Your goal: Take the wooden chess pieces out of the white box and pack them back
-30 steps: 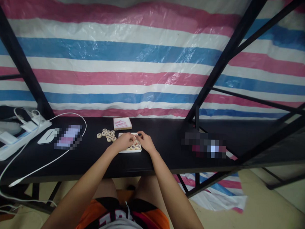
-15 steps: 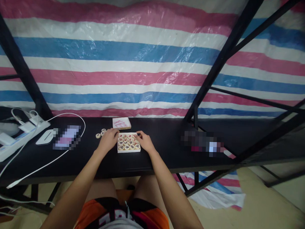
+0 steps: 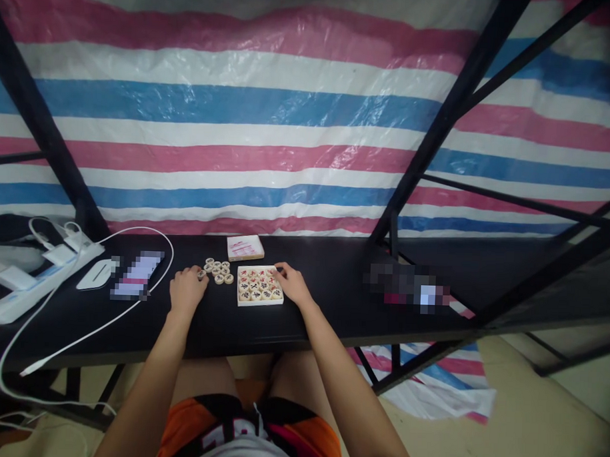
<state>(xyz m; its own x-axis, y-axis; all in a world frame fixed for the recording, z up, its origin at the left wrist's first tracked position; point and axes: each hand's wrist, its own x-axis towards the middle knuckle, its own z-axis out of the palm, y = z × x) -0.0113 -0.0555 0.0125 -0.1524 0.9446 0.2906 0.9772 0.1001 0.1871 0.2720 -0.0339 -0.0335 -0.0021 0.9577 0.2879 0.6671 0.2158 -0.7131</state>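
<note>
Left grip [image 3: 188, 289]: fingertips together on one round game piece [image 3: 202, 275] at the left end of a scattered group; whether that piece is off the black desk [image 3: 343, 283], can't tell.
Right grip [image 3: 290, 282]: at the far right corner of a white open box [image 3: 260, 303], touching it — how firmly the fingers clamp the edge, can't tell.
Box contents: packed pieces [image 3: 255, 286] lie flat in rows, red chars. mostly on the far side, black chars. on the near side; part of the right edge is hidden by the hand.
Loose group: pale discs w/ dark chars. [image 3: 217, 271] sit close together on the desk, btwn the left hand and the box, several touching.
Lid: shallow white box lid [image 3: 245, 247] w/ pink print, behind the open box and well apart from it.
Left end of desk: phone-like item [image 3: 138, 274], pixelated; just beside it, a flat white device [image 3: 96, 274]; farther out, a white power strip [image 3: 38, 279] w/ plugs in, plus a white cable [image 3: 88, 335] running in a loop and over the near edge.
Right end: dark item [image 3: 408, 285], pixelated, details unclear, nr. a black metal post [image 3: 428, 146].
Backdrop: plastic sheet [image 3: 239, 106] in red, white & blue stripes — creased, shiny, hung behind the desk.
Seated person: orange-and-black shorts [image 3: 183, 421], bare forearms reaching fwd.
</note>
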